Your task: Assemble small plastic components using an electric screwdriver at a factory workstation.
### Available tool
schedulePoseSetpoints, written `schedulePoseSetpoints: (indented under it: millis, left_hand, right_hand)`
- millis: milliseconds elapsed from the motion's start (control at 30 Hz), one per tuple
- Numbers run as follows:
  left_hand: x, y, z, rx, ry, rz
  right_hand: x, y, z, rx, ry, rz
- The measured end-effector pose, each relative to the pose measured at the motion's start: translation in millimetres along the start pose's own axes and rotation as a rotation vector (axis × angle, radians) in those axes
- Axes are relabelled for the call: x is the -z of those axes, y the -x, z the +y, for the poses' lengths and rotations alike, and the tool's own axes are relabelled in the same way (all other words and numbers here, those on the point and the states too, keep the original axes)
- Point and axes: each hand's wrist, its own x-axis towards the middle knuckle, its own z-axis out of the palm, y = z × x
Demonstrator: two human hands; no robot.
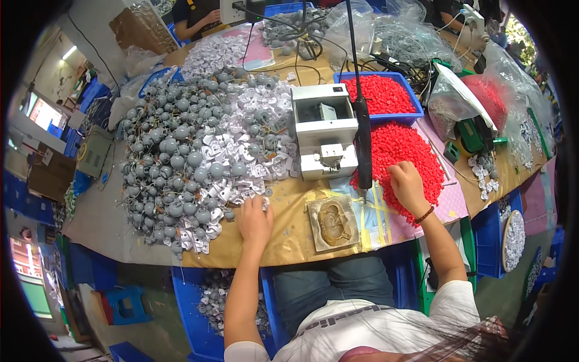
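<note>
My left hand (255, 224) is at the front edge of a heap of white plastic parts (225, 155), its fingers closed around a small white plastic part (265, 204). Over a pile of small red plastic pieces (393, 143), my right hand (409, 188) has its fingers curled together; what they pinch is too small to make out. Between my hands, near the table edge, lies a square metal fixture (333, 223) with a shaped hollow. Above it hangs a black electric screwdriver (363, 139), tip down and touched by neither hand.
Grey round parts with wires (172, 160) are heaped at the left. Behind the fixture stands a white-and-grey machine (325, 130). A blue tray (386, 78) holds more red pieces. A green tape dispenser (472, 134) and plastic bags are at the right. Blue bins (202, 326) sit below the table.
</note>
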Motion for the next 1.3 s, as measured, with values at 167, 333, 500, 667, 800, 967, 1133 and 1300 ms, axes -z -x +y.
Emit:
schedulePoseSetpoints:
  millis: [167,333,500,667,800,967,1133,1300]
  left_hand:
    - [23,20,74,-0.223,0.487,-0.159]
    - [-5,26,105,-0.397,0.474,-0.296]
    - [14,0,86,-0.25,0.484,-0.213]
    - [56,-71,11,-0.266,-0.048,0.011]
    - [74,-94,-21,-0.368,-0.339,-0.051]
    - [72,-80,-4,-0.422,-0.386,0.006]
    - [16,-35,3,-0.302,-0.143,-0.09]
    - [-34,-33,-2,-0.158,-0.189,-0.029]
  right_hand:
    - [10,0,-32,-0.184,-0.521,-0.052]
    - [-7,7,-70,-0.29,-1.015,-0.202]
    - [-4,11,-95,-0.079,-0.906,-0.234]
    - [-12,21,-117,0.054,-0.76,-0.183]
    - [-31,17,-130,0.348,-0.49,-0.043]
    - [-39,24,-133,0.419,-0.375,0.006]
    - [-40,30,-138,0.337,-0.438,-0.039]
    - [-40,30,-139,0.338,-0.448,-0.029]
